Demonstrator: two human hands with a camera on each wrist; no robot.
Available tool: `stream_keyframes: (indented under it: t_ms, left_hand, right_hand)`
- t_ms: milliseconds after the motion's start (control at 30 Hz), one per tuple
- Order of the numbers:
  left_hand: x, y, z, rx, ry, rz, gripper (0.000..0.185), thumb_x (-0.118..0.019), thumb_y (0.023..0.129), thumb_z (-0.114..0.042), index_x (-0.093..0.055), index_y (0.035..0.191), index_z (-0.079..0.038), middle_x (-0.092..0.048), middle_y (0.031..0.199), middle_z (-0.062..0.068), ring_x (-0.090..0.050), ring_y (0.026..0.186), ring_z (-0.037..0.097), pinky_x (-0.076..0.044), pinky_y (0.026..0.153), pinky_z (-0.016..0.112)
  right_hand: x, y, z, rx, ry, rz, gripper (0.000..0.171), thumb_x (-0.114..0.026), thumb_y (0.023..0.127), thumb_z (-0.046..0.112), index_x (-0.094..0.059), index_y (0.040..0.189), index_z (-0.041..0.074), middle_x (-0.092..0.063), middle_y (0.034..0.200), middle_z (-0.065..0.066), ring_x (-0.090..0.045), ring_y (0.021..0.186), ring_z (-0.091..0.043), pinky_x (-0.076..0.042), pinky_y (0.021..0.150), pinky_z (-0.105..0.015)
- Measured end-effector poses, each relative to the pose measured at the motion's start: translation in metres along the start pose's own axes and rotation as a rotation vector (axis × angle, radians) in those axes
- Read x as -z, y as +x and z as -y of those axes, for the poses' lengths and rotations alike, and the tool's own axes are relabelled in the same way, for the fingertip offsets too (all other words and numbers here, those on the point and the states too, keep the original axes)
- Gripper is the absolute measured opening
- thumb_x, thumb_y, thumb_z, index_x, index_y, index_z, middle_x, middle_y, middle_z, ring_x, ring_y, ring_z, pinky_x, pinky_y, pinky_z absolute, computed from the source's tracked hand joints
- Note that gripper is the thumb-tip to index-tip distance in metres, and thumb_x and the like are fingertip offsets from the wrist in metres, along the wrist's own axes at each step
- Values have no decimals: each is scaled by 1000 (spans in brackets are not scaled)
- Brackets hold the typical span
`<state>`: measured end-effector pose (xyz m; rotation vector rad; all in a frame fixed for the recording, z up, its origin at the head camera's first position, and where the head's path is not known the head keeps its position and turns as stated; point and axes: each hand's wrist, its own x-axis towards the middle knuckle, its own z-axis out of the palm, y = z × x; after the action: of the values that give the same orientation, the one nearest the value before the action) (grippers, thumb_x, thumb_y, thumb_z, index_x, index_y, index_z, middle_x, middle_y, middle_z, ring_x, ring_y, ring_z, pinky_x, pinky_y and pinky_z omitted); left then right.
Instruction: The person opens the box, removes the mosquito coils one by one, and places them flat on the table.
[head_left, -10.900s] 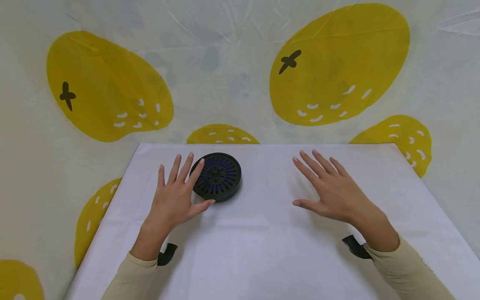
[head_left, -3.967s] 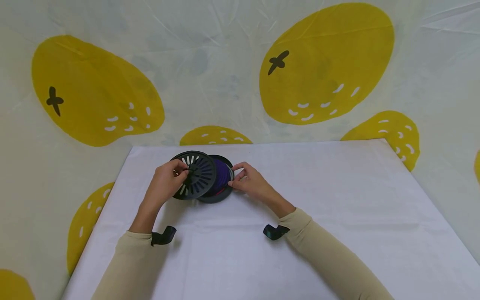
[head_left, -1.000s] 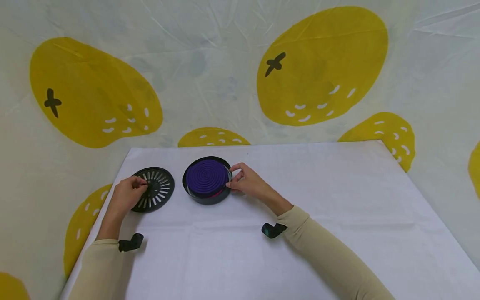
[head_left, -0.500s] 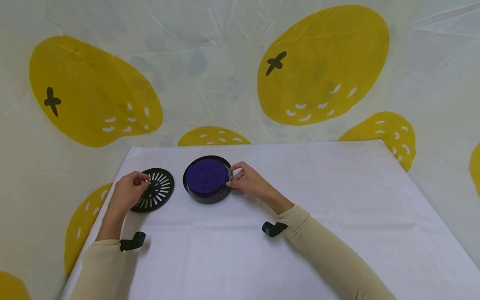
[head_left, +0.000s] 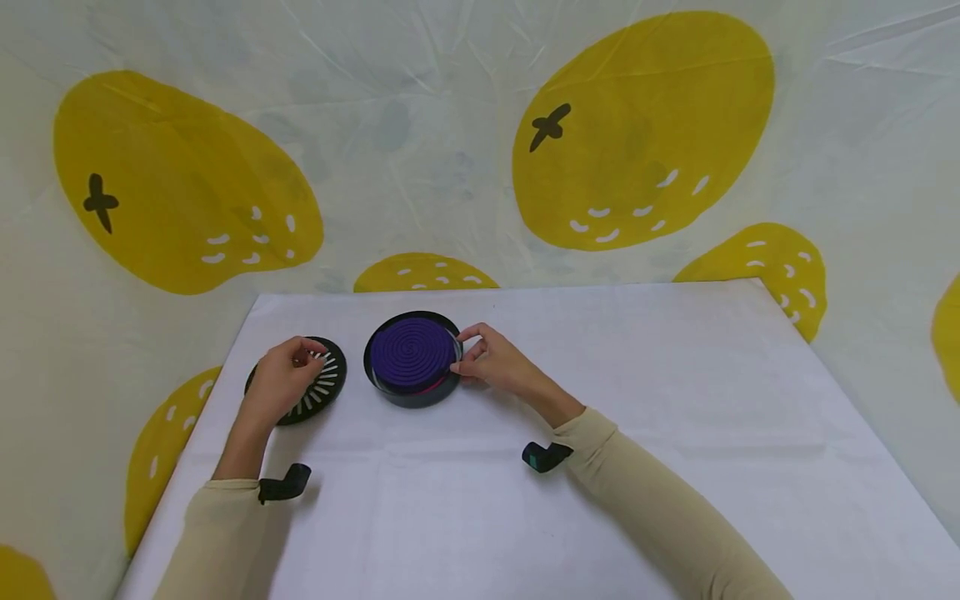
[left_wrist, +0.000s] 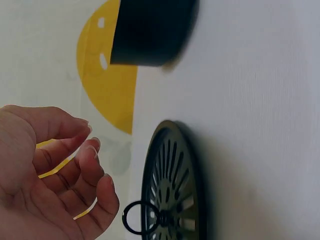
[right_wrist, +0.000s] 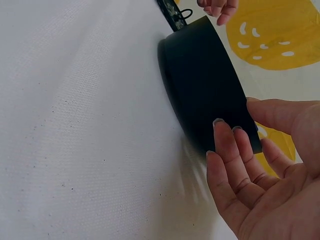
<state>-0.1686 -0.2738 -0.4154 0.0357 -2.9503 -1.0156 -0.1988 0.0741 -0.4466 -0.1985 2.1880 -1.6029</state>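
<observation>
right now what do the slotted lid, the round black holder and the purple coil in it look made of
Slotted lid: thin black metal or hard plastic, matte, with crisp cut slots and a wire ring in the left wrist view.
Round black holder: same matte black, smooth rigid wall; metal or plastic, unclear.
Purple coil: dull, chalky spiral, probably pressed incense-like material.

Your black slotted lid point(head_left: 315, 385) flat on cloth, just left of open black round tin point(head_left: 412, 392) showing purple coil point(head_left: 414, 353).

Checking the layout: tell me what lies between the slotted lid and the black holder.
Nothing but bare white tablecloth between the slotted lid and the black holder, as the head view shows.
</observation>
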Motion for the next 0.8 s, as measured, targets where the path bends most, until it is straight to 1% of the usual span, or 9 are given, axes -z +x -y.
stream_keyframes:
  t_ms: [133,233,333,433,567,600,700,800]
  left_hand:
    - [-5,1,-6,-4,-30,29,28,-62,98,-18,-65,121,-3,-58,92,10,-53,83,25,-43,68,34]
    - [-10,2,-11,4,-122,69,33,-62,98,-17,-62,125,1,-58,93,11,-58,80,25,-50,66,32]
    - [-17,3,-16,26,-227,111,37,-63,98,-15,-57,130,4,-58,92,10,-59,75,22,-54,63,30]
    - [-24,4,-19,34,-304,141,41,-63,97,-12,-53,132,5,-56,88,8,-57,69,19,-53,60,28]
    - [-32,4,-24,37,-355,156,43,-64,95,-10,-51,133,4,-55,87,7,-55,65,19,-49,57,28]
    - [-34,4,-24,37,-362,161,43,-63,95,-10,-51,134,4,-55,87,7,-55,65,19,-49,58,28]
    - [-39,3,-28,67,-393,175,40,-61,95,-9,-51,133,1,-55,90,8,-54,68,17,-51,61,28]
    - [-44,3,-29,80,-428,192,40,-60,96,-7,-51,134,0,-54,92,9,-53,69,15,-52,63,27]
  right_hand:
    - [0,1,0,5,-5,2,52,-78,89,16,-50,132,12,-65,97,-10,-73,89,-32,-56,73,-36]
    - [0,1,0,5,-4,-1,52,-78,89,16,-51,132,13,-65,97,-10,-73,89,-31,-56,73,-37]
    - [0,2,0,4,-1,-3,52,-79,88,16,-51,132,13,-64,97,-10,-73,89,-31,-56,73,-37]
    - [1,1,0,3,-3,-2,52,-79,88,16,-51,131,13,-64,96,-10,-72,88,-31,-55,73,-37]
    - [1,0,1,1,-5,0,51,-79,88,17,-51,131,13,-64,97,-10,-72,88,-30,-56,73,-37]
    - [1,-1,1,1,-5,1,51,-79,88,17,-51,131,13,-64,97,-10,-72,88,-30,-56,73,-37]
    - [1,-2,1,2,-7,5,51,-79,89,17,-51,132,12,-64,97,-10,-72,88,-30,-56,73,-37]
    - [2,-2,1,3,-10,4,52,-79,88,17,-51,132,13,-64,97,-9,-72,89,-32,-56,74,-37]
